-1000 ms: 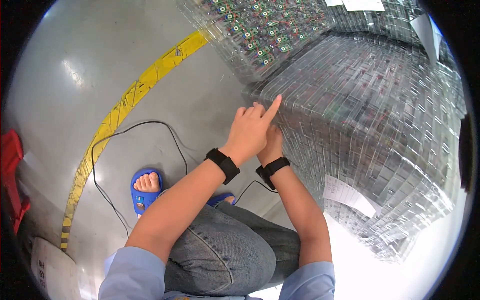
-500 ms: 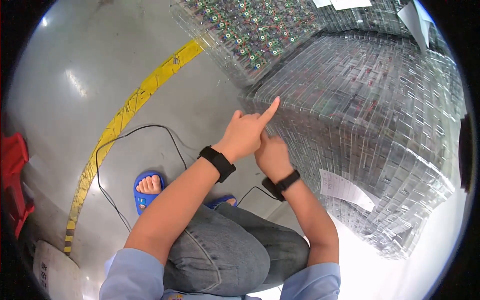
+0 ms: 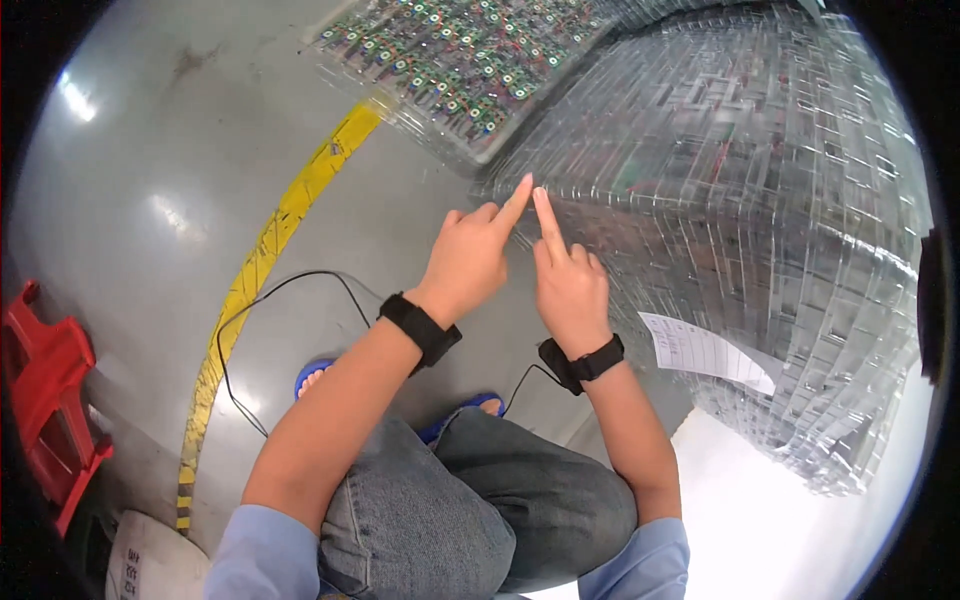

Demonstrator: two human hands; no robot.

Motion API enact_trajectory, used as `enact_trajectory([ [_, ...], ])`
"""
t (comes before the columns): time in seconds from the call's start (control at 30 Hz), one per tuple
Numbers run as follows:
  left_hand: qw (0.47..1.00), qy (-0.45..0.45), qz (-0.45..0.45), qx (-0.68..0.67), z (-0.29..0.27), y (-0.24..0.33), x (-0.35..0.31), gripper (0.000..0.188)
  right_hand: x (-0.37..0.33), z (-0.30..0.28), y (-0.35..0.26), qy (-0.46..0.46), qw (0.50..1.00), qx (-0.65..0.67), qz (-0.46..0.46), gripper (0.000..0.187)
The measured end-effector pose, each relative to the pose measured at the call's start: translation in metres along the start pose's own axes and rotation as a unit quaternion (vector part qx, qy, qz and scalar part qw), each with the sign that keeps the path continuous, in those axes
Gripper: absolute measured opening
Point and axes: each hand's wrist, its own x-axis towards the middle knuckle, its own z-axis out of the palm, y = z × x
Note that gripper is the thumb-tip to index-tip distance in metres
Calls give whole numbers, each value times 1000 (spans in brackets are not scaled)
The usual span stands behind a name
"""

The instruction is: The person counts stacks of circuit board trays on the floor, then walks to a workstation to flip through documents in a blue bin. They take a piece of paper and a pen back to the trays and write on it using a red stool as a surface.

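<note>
My left hand points up and forward with its index finger stretched out and the other fingers curled; it holds nothing. Beside it, my right hand does the same, its index tip close to the left one, and it too is without any object. Both fingertips lie over the near left corner of a tall stack of clear plastic trays; whether they touch it I cannot tell. Black bands circle both wrists, and a small dark block sits at the right one.
Another clear tray filled with small green circuit boards stands beyond the stack. A paper sheet sticks out of the stack's side. Yellow tape and a black cable run over the grey floor. A red plastic stool is at far left.
My hands have come apart, and the right index finger is now stretched out beside the left. The view has shifted, so the trays sit higher and more of the red stool shows.
</note>
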Motion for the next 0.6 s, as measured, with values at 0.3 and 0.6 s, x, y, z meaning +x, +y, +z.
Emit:
enact_trajectory([
  [0.3, 995, 91, 51, 8, 1, 31, 0, 82, -7, 8, -10, 24, 977, 161, 136, 32],
  [0.6, 999, 12, 34, -39, -7, 28, -1, 84, -3, -56, 11, 59, 987, 147, 17, 8],
])
